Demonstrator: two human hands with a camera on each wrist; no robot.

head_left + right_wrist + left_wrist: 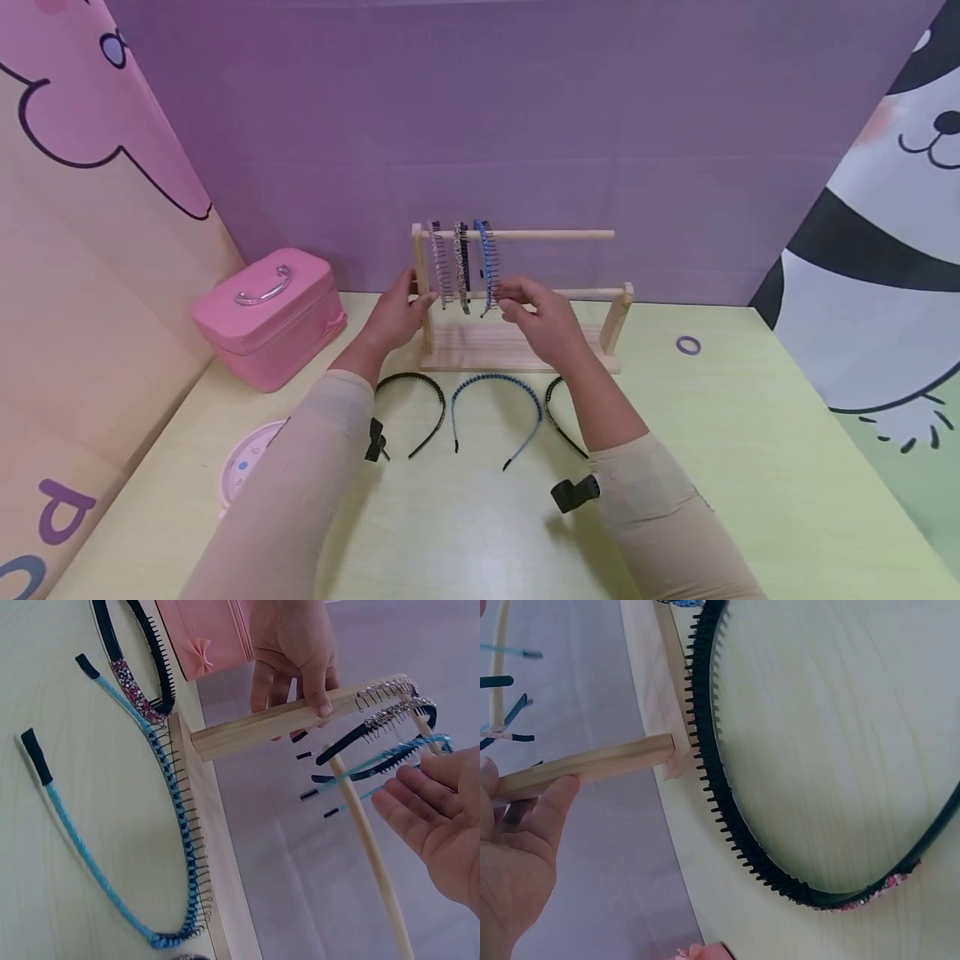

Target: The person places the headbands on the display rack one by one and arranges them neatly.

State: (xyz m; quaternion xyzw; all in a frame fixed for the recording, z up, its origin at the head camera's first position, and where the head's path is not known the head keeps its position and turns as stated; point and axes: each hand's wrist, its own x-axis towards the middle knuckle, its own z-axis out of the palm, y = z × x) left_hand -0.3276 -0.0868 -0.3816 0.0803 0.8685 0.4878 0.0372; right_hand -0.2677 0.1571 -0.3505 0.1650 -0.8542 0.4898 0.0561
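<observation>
A wooden headband stand (517,357) stands at the back of the table. My left hand (397,315) grips its left post (592,769), thumb on one side and fingers on the other. On the upper bar hang a pale pink headband (441,271), a silver glittery one (458,267) with a black one (465,254) against it, and a blue headband (487,258) to their right. Beside the blue headband is my right hand (549,323), its fingers loosely bent and at the band's lower part. Whether they touch it I cannot tell.
On the table before the stand lie a black headband (433,386), a blue one (497,377) and another black one (553,410), partly behind my right arm. A pink case (262,321) stands left, near a round pink-rimmed item (238,467). A purple ring (688,339) lies right.
</observation>
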